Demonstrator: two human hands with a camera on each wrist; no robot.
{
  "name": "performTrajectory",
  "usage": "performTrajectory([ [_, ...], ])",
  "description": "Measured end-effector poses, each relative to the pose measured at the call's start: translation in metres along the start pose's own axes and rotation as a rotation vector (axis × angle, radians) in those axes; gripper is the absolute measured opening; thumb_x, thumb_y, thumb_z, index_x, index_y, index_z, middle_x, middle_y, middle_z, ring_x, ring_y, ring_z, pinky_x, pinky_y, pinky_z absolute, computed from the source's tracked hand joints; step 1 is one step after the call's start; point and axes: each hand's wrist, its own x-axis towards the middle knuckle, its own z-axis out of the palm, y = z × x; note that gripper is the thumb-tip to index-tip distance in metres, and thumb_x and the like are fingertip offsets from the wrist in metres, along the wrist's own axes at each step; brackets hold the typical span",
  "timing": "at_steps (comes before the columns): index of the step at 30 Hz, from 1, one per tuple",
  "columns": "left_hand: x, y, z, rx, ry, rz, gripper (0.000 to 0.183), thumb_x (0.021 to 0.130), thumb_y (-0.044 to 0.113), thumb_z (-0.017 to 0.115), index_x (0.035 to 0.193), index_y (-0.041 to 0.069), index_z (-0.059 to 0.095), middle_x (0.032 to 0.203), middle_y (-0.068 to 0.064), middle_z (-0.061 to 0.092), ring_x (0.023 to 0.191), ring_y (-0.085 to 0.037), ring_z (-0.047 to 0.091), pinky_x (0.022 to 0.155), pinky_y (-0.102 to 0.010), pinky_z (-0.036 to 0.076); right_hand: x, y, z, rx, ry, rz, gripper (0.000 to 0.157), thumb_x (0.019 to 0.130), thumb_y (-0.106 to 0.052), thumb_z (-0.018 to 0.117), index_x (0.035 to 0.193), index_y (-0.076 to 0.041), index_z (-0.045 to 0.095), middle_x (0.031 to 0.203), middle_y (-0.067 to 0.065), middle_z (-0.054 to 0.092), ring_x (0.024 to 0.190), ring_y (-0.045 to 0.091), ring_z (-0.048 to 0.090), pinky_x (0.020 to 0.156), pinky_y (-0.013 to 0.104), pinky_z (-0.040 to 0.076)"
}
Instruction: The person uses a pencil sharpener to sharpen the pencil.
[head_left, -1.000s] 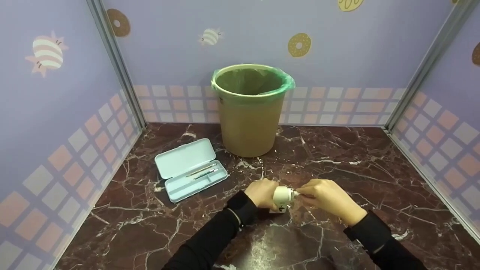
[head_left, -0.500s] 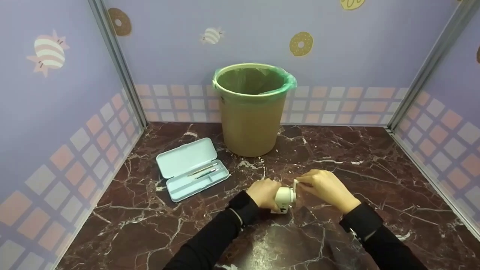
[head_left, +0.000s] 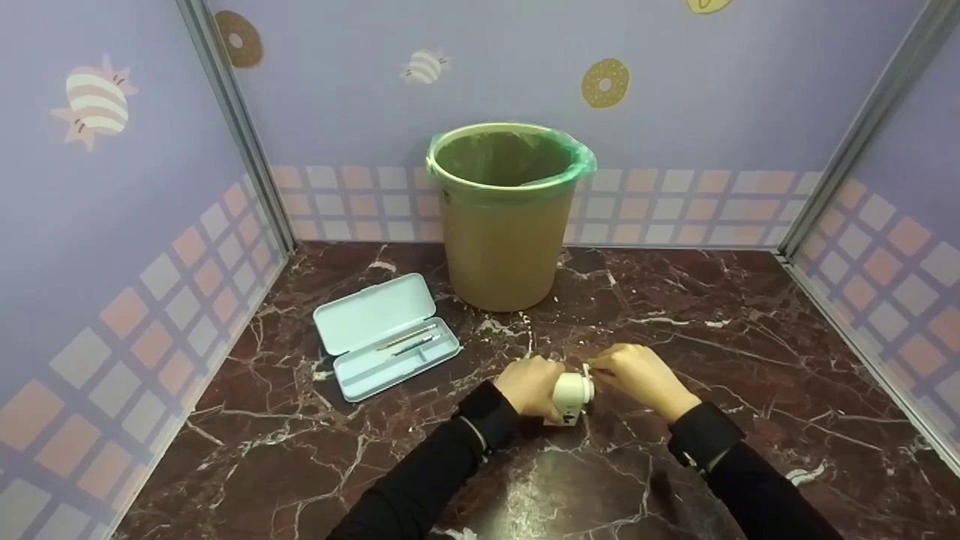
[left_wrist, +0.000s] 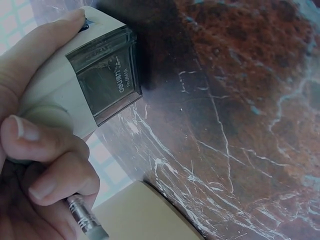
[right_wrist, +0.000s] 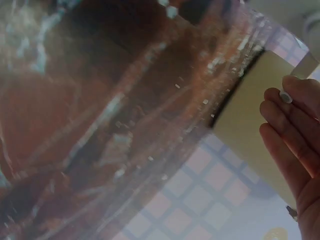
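Observation:
In the head view my left hand (head_left: 530, 386) grips a white desktop pencil sharpener (head_left: 573, 390) around its body, low over the marble-patterned table. The left wrist view shows the sharpener's dark transparent shavings drawer (left_wrist: 107, 77), with my thumb along the casing. A pencil's metal ferrule and eraser end (left_wrist: 86, 219) stick out below my curled fingers; the rest of that pencil is hidden. At the sharpener's right side, my right hand (head_left: 637, 375) pinches the small crank handle (head_left: 587, 371) between thumb and fingers. Its pale knob end (right_wrist: 285, 97) shows against my fingers in the right wrist view.
A pale blue pencil case (head_left: 375, 315) lies open at the left, holding pencils (head_left: 409, 343). Behind the hands stands a beige bin (head_left: 504, 247) with a green liner (head_left: 581, 161). Small pale crumbs dot the table (head_left: 712, 300). Patterned walls enclose the back and sides.
My right hand has turned the crank through different positions, rising and then dropping slightly nearer the sharpener. The left hand keeps its grip on the sharpener in nearly the same spot.

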Motion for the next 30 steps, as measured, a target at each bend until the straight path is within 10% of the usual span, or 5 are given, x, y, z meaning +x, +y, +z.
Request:
performTrajectory([
  [13,-0.002,0.0,0.0,0.003,0.025,0.018,0.046,0.063,0.033,0.094,0.097,0.012,0.07,0.091,-0.002,0.076,0.077,-0.018,0.07,0.065,-0.032,0.057,-0.02,-0.01,0.02,0.031,-0.036,-0.014,0.021,0.079,-0.007,0.08,0.067,-0.012,0.064,0.068,0.001,0.069,0.061,0.02,0.065,0.057,0.037,0.052],
  [30,-0.006,0.003,0.0,-0.001,0.041,-0.024,0.046,0.063,0.034,0.093,0.096,0.011,0.071,0.091,-0.002,0.076,0.079,-0.018,0.07,0.066,-0.033,0.057,-0.046,-0.033,0.011,0.04,-0.024,-0.117,0.01,0.077,-0.009,0.084,0.084,-0.015,0.078,0.077,-0.001,0.075,0.065,0.012,0.068,0.06,0.03,0.056],
])
